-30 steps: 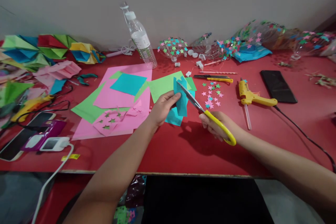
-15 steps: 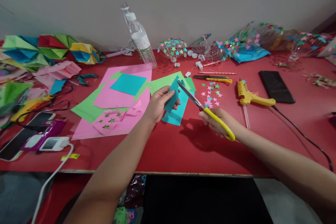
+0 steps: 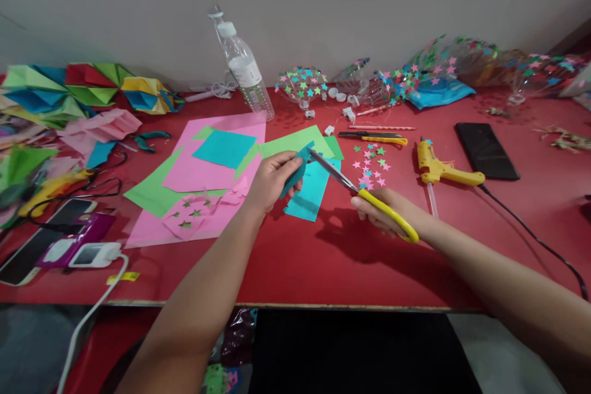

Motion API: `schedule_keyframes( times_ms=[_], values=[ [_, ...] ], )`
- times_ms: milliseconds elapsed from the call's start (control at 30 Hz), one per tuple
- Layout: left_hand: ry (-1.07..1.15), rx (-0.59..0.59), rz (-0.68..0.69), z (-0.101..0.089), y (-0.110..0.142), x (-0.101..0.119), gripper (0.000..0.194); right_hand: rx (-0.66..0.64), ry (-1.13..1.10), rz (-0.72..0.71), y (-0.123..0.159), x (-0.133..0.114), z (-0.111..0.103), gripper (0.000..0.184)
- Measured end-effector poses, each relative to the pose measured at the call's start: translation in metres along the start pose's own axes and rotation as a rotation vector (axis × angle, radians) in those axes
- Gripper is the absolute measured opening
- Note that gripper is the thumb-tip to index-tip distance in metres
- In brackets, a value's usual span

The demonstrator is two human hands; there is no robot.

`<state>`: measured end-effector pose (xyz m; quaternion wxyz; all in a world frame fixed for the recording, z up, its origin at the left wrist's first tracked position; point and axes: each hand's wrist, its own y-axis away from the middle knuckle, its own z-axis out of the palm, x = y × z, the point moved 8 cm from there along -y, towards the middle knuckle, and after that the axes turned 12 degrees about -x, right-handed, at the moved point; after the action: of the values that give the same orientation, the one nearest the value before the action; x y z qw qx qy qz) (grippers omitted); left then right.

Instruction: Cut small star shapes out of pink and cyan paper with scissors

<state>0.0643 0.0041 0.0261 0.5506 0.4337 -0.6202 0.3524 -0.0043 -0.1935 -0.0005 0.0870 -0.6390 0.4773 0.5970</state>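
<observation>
My left hand (image 3: 276, 180) pinches a small piece of blue paper (image 3: 298, 170), tilted and seen nearly edge-on, above the table. Yellow-handled scissors (image 3: 341, 178) are in my right hand (image 3: 383, 212), their blades pointing up and left. The blade tips meet the upper edge of the held paper; whether they are cutting into it I cannot tell. Below, another blue sheet (image 3: 310, 194) lies on the red table, partly over light green paper (image 3: 295, 140). Small pink, green and blue paper stars (image 3: 372, 166) lie scattered to the right of the blades.
Pink sheets (image 3: 221, 206) with star-shaped holes spread at left. A yellow glue gun (image 3: 434, 166), a phone (image 3: 487, 151) and a box cutter (image 3: 378, 138) lie to the right. Clear bottles (image 3: 249, 77) and star-covered plastic pieces (image 3: 302, 83) line the wall. Cables and phones crowd the left.
The held blue paper has turned from facing me to nearly edge-on and shifted left with my left hand. The scissors have stayed close to it, tips near its upper edge.
</observation>
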Motion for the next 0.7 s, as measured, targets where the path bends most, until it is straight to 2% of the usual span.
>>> schedule_keyframes(
  times_ms=[367,700],
  values=[
    [-0.026,0.003,0.013,-0.0028,0.001,0.0052,0.021,0.004,0.049,0.036,0.0015,-0.002,-0.0053,0.052],
    [-0.036,-0.01,0.007,-0.0013,0.0009,0.0051,0.021,0.011,0.033,0.012,0.0002,0.0017,-0.006,0.049]
  ],
)
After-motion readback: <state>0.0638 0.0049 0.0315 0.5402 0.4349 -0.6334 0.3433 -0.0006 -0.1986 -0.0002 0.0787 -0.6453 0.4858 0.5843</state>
